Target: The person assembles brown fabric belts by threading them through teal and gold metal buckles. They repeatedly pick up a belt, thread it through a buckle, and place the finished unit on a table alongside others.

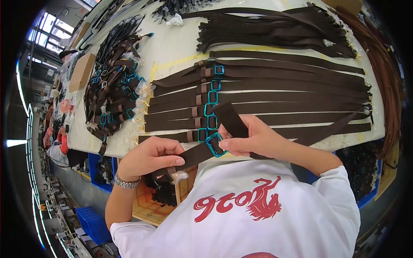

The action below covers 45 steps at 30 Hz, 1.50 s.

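Left hand (150, 157) pinching a dark brown webbing strap (195, 154) near its tan loop, wrist wearing a silver metal watch (126, 182). Right hand (254, 138) gripping the same strap just past a teal rectangular buckle (215, 144), free strap end (228, 118) standing up above the fingers. Just beyond, on the pale worktop (180, 43), a row of finished brown straps with teal buckles (258, 92) laid side by side. Farther back, a bundle of loose dark straps (279, 30). To the left, a tangled heap of buckled straps (114, 92) beside a brown cardboard box (81, 71). Below the worktop edge, a blue plastic bin (92, 221) on the floor.
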Each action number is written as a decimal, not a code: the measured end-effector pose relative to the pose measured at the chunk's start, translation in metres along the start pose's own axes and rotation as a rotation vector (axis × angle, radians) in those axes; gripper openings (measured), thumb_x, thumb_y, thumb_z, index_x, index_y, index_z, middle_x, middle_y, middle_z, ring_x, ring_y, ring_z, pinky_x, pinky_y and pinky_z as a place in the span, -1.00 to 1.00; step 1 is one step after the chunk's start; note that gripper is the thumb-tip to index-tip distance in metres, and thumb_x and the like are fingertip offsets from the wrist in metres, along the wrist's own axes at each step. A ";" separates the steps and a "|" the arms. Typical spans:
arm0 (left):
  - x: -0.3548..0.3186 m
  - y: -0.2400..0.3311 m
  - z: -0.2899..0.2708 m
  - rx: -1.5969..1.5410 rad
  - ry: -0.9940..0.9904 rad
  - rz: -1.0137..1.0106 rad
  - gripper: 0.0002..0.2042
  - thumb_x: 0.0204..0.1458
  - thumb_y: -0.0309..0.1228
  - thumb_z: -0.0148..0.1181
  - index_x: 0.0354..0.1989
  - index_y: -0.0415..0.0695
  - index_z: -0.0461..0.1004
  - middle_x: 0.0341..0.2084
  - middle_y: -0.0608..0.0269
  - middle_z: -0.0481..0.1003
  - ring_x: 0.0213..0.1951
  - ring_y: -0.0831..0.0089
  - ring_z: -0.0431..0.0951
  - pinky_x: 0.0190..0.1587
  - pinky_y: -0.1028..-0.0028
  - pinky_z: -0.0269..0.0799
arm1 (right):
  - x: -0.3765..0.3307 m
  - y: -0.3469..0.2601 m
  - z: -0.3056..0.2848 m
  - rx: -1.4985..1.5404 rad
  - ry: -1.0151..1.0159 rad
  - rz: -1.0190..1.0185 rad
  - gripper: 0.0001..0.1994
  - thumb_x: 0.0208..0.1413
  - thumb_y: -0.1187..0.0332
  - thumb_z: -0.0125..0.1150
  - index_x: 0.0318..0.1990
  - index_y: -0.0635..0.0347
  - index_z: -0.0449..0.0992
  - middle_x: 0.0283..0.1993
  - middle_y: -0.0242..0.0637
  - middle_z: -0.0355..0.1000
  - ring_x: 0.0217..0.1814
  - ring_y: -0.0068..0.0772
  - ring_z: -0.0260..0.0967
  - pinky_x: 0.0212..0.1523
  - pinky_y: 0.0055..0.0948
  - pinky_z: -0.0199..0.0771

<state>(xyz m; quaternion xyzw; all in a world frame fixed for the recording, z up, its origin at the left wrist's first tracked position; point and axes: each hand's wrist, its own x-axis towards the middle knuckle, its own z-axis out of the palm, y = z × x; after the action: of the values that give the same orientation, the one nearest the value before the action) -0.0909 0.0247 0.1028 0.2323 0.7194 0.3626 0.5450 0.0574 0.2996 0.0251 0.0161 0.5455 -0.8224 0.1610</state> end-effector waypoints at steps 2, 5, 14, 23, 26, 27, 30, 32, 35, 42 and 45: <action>-0.005 -0.003 -0.013 0.362 0.034 0.103 -0.84 0.29 -0.40 0.39 -0.15 -0.26 0.63 -0.54 0.33 0.56 -0.51 0.60 0.52 -0.40 0.51 0.44 | 0.000 0.007 0.004 -0.074 -0.030 0.041 -0.79 0.33 0.34 0.43 -0.12 0.16 0.47 -0.46 -0.46 0.39 -0.51 -0.71 0.26 -0.50 -0.58 0.18; 0.001 0.005 -0.013 0.815 0.301 0.278 -0.71 0.14 -0.35 0.48 -0.04 -0.22 0.62 -0.31 0.17 0.64 -0.33 0.29 0.64 -0.24 0.34 0.52 | 0.001 0.012 0.009 -0.086 0.000 0.048 -0.80 0.35 0.36 0.40 -0.13 0.16 0.45 -0.46 -0.44 0.40 -0.53 -0.71 0.23 -0.52 -0.56 0.16; 0.071 -0.001 0.061 0.858 0.518 0.873 -0.41 -0.07 -0.32 0.60 0.18 -0.21 0.57 0.07 0.03 0.63 0.04 0.00 0.62 0.07 0.15 0.56 | -0.008 0.019 -0.006 0.064 0.155 -0.020 -0.80 0.35 0.39 0.39 -0.18 0.17 0.42 -0.48 -0.43 0.38 -0.56 -0.69 0.22 -0.53 -0.54 0.16; 0.088 -0.017 0.078 0.648 0.545 0.928 -0.40 -0.09 -0.41 0.61 0.19 -0.22 0.57 0.01 0.08 0.67 -0.16 0.12 0.64 -0.14 0.28 0.58 | -0.019 0.019 -0.009 0.103 0.161 0.040 -0.82 0.46 0.29 0.27 -0.08 0.23 0.49 -0.46 -0.39 0.43 -0.55 -0.68 0.26 -0.51 -0.54 0.33; 0.084 -0.019 0.074 0.610 0.572 0.909 -0.39 -0.08 -0.44 0.61 0.22 -0.24 0.57 -0.01 0.12 0.69 -0.23 0.21 0.61 -0.23 0.37 0.55 | -0.028 0.009 -0.016 0.174 0.097 0.048 -0.79 0.54 0.30 0.10 0.04 0.28 0.51 -0.42 -0.36 0.45 -0.54 -0.66 0.30 -0.48 -0.54 0.41; 0.084 -0.020 0.074 0.591 0.572 0.897 -0.38 -0.08 -0.44 0.61 0.23 -0.24 0.57 -0.01 0.13 0.69 -0.23 0.23 0.61 -0.22 0.38 0.55 | -0.030 0.007 -0.020 0.152 0.083 0.046 -0.77 0.57 0.29 0.05 0.07 0.29 0.51 -0.41 -0.35 0.46 -0.53 -0.66 0.31 -0.47 -0.53 0.44; 0.082 -0.021 0.078 0.513 0.574 0.872 -0.38 -0.07 -0.47 0.60 0.24 -0.24 0.56 -0.01 0.15 0.70 -0.24 0.28 0.62 -0.19 0.39 0.57 | -0.029 0.021 -0.030 -0.051 0.019 -0.048 -0.72 0.60 0.29 -0.02 0.15 0.31 0.53 -0.34 -0.32 0.51 -0.48 -0.64 0.38 -0.39 -0.49 0.55; 0.082 -0.020 0.084 0.433 0.579 0.871 -0.38 -0.06 -0.48 0.59 0.25 -0.23 0.55 -0.01 0.16 0.70 -0.25 0.30 0.63 -0.15 0.40 0.59 | -0.036 0.018 -0.029 0.018 -0.054 0.056 -0.71 0.60 0.27 -0.02 0.17 0.30 0.51 -0.33 -0.30 0.52 -0.48 -0.65 0.37 -0.41 -0.48 0.56; 0.089 -0.025 0.086 0.404 0.540 0.920 -0.38 -0.05 -0.51 0.59 0.26 -0.24 0.53 0.00 0.14 0.70 -0.22 0.31 0.65 -0.11 0.39 0.62 | -0.042 0.009 -0.025 0.133 -0.085 0.183 -0.70 0.62 0.23 -0.03 0.21 0.27 0.45 -0.33 -0.27 0.54 -0.53 -0.67 0.31 -0.50 -0.55 0.45; 0.085 -0.030 0.093 0.238 0.507 0.810 -0.44 -0.02 -0.56 0.56 0.23 -0.24 0.57 0.05 0.05 0.68 -0.11 0.26 0.72 0.01 0.34 0.68 | -0.034 0.018 -0.007 0.096 0.089 0.122 -0.70 0.61 0.18 0.02 0.00 0.22 0.55 -0.41 -0.43 0.52 -0.55 -0.75 0.30 -0.52 -0.66 0.32; 0.084 -0.034 0.093 0.224 0.513 0.789 -0.45 0.00 -0.57 0.55 0.23 -0.25 0.58 0.08 0.03 0.69 -0.07 0.25 0.75 0.03 0.34 0.69 | -0.034 0.019 -0.001 0.135 0.158 0.143 -0.68 0.59 0.15 0.06 -0.09 0.21 0.59 -0.40 -0.45 0.52 -0.54 -0.77 0.29 -0.51 -0.66 0.31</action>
<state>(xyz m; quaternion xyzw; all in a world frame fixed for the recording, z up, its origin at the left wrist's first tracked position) -0.0252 0.0898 0.0112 0.4476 0.7222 0.5077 0.1425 0.0945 0.3022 0.0146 0.1305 0.4971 -0.8399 0.1743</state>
